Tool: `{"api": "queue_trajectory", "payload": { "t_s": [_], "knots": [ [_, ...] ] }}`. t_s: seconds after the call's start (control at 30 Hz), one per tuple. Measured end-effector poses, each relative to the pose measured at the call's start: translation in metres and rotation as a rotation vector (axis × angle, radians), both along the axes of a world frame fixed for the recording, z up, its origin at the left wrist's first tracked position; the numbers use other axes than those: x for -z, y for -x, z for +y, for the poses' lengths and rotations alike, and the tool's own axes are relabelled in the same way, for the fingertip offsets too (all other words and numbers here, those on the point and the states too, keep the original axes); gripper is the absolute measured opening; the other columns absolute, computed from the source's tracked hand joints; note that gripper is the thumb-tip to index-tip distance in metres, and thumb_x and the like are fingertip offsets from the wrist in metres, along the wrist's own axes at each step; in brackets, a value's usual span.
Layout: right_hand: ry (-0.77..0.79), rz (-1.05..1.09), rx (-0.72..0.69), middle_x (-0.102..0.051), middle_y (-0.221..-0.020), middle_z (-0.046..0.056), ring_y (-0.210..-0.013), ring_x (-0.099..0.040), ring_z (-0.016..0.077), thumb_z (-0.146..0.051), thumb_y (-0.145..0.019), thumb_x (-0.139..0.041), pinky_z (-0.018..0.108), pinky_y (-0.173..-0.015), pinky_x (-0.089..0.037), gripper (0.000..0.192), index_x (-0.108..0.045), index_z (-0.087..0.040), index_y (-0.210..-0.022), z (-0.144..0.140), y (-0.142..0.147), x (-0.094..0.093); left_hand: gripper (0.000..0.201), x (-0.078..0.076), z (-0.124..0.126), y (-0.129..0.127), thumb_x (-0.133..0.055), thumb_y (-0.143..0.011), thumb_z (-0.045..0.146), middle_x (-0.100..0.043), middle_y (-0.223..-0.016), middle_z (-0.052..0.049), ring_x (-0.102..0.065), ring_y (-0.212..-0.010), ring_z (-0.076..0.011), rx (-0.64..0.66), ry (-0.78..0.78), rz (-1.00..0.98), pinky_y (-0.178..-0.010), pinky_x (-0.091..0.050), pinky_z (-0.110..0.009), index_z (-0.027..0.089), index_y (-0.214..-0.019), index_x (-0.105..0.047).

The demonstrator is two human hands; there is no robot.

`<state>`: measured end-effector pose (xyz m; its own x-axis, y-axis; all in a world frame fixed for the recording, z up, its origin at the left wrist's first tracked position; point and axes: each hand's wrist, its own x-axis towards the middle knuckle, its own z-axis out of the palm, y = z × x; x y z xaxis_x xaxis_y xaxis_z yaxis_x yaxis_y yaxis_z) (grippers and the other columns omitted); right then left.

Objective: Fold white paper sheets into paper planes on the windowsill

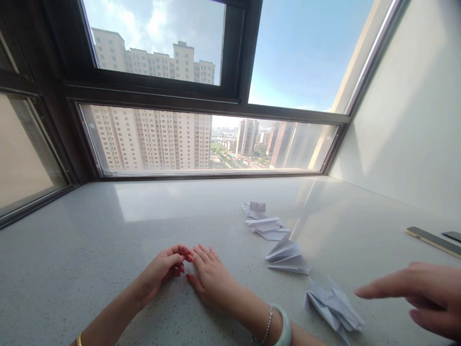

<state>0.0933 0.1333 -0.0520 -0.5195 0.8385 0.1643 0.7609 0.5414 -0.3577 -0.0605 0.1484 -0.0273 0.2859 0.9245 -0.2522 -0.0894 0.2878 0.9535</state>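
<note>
My left hand, a gold bracelet at its wrist, rests on the speckled white sill with its fingers loosely curled and apart. I see nothing in it. Its fingertips meet the index finger of my right hand, which lies palm down and open, wearing a pale green bangle and a thin chain. To the right of my hands, folded white paper pieces run in a slanting row: a small one at the back, a flat layered one, a paper plane, and a larger folded piece nearest to me.
Another person's hand reaches in from the right, index finger pointing at the nearest folded paper. A flat gold-edged phone-like object lies at the right, with a dark object beside it. Windows and a white wall border the sill.
</note>
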Motion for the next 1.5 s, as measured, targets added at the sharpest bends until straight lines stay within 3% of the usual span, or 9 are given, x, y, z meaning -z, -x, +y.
{"api": "queue_trajectory", "payload": {
  "t_s": [0.33, 0.5, 0.6, 0.7, 0.77, 0.83, 0.93, 1.1, 1.5],
  "knots": [
    [0.066, -0.006, -0.017, -0.037, -0.134, 0.018, -0.126, -0.026, 0.0283, -0.031, -0.082, -0.043, 0.049, -0.101, -0.022, 0.054, -0.032, -0.008, -0.129, -0.003, -0.003, -0.012, 0.013, 0.000, 0.000, 0.000, -0.055, -0.060, 0.016, -0.060, -0.073, 0.001, -0.047, -0.054, -0.0077, 0.005, -0.002, 0.004, -0.054, -0.036, -0.020, 0.016, -0.072, -0.059],
    [0.073, -0.027, -0.054, -0.038, -0.133, 0.017, -0.124, -0.028, 0.0305, -0.033, -0.080, -0.048, 0.052, -0.101, -0.018, 0.057, -0.033, -0.008, -0.129, -0.019, -0.014, -0.041, 0.013, -0.003, -0.001, -0.001, -0.055, -0.058, 0.017, -0.060, -0.072, 0.001, -0.047, -0.053, -0.0080, 0.006, -0.015, 0.025, -0.054, -0.036, -0.020, 0.017, -0.070, -0.059],
    [0.032, -0.069, -0.032, -0.043, -0.129, 0.017, -0.120, -0.036, 0.0283, -0.032, -0.079, -0.051, 0.047, -0.100, -0.025, 0.052, -0.041, -0.009, -0.124, -0.020, -0.029, -0.065, 0.015, -0.003, -0.001, -0.001, -0.055, -0.057, 0.017, -0.061, -0.072, 0.000, -0.046, -0.052, -0.0083, 0.003, -0.021, 0.047, -0.052, -0.035, -0.020, 0.017, -0.071, -0.059],
    [-0.026, -0.176, 0.034, -0.051, -0.122, 0.015, -0.113, -0.044, 0.0230, -0.029, -0.080, -0.050, 0.035, -0.095, -0.034, 0.043, -0.048, -0.009, -0.119, 0.002, -0.052, -0.091, 0.015, -0.004, -0.001, -0.002, -0.055, -0.057, 0.017, -0.061, -0.073, 0.000, -0.045, -0.052, -0.0081, 0.002, -0.014, 0.059, -0.051, -0.035, -0.020, 0.016, -0.071, -0.059],
    [-0.071, -0.282, 0.157, -0.054, -0.118, 0.010, -0.109, -0.048, 0.0193, -0.028, -0.082, -0.049, 0.029, -0.092, -0.037, 0.038, -0.050, -0.013, -0.117, 0.028, -0.073, -0.104, 0.014, -0.005, -0.002, -0.002, -0.055, -0.057, 0.018, -0.061, -0.074, -0.001, -0.045, -0.053, -0.0081, 0.000, -0.011, 0.061, -0.051, -0.034, -0.020, 0.017, -0.071, -0.058],
    [-0.084, -0.327, 0.247, -0.056, -0.115, 0.013, -0.108, -0.049, 0.0212, -0.023, -0.082, -0.048, 0.031, -0.091, -0.037, 0.034, -0.051, -0.011, -0.114, 0.058, -0.098, -0.111, 0.014, -0.005, -0.002, -0.003, -0.055, -0.057, 0.018, -0.061, -0.074, -0.001, -0.045, -0.053, -0.0081, -0.008, -0.008, 0.057, -0.052, -0.035, -0.020, 0.017, -0.071, -0.058],
    [-0.090, -0.403, 0.366, -0.056, -0.111, 0.016, -0.104, -0.051, 0.0238, -0.019, -0.082, -0.049, 0.036, -0.088, -0.040, 0.030, -0.053, -0.006, -0.109, 0.098, -0.135, -0.108, 0.014, -0.005, -0.002, -0.004, -0.055, -0.057, 0.018, -0.061, -0.073, 0.000, -0.044, -0.053, -0.0078, -0.014, -0.001, 0.044, -0.052, -0.034, -0.020, 0.017, -0.070, -0.057],
    [-0.067, -0.533, 0.436, -0.053, -0.110, 0.006, -0.091, -0.055, 0.0182, -0.029, -0.084, -0.049, 0.039, -0.076, -0.047, 0.028, -0.050, -0.016, -0.109, 0.130, -0.177, -0.082, 0.014, -0.006, -0.003, -0.005, -0.054, -0.055, 0.019, -0.059, -0.070, 0.001, -0.043, -0.052, -0.0075, -0.031, 0.015, 0.030, -0.051, -0.033, -0.020, 0.017, -0.069, -0.057],
    [-0.036, -0.599, 0.326, -0.053, -0.110, 0.006, -0.090, -0.056, 0.0176, -0.028, -0.084, -0.048, 0.038, -0.076, -0.047, 0.027, -0.050, -0.016, -0.109, 0.160, -0.174, -0.048, 0.014, -0.001, 0.001, -0.001, -0.055, -0.054, 0.019, -0.058, -0.070, 0.001, -0.043, -0.051, -0.0071, -0.035, 0.060, -0.026, -0.052, -0.033, -0.021, 0.017, -0.068, -0.056]
  ]
}}
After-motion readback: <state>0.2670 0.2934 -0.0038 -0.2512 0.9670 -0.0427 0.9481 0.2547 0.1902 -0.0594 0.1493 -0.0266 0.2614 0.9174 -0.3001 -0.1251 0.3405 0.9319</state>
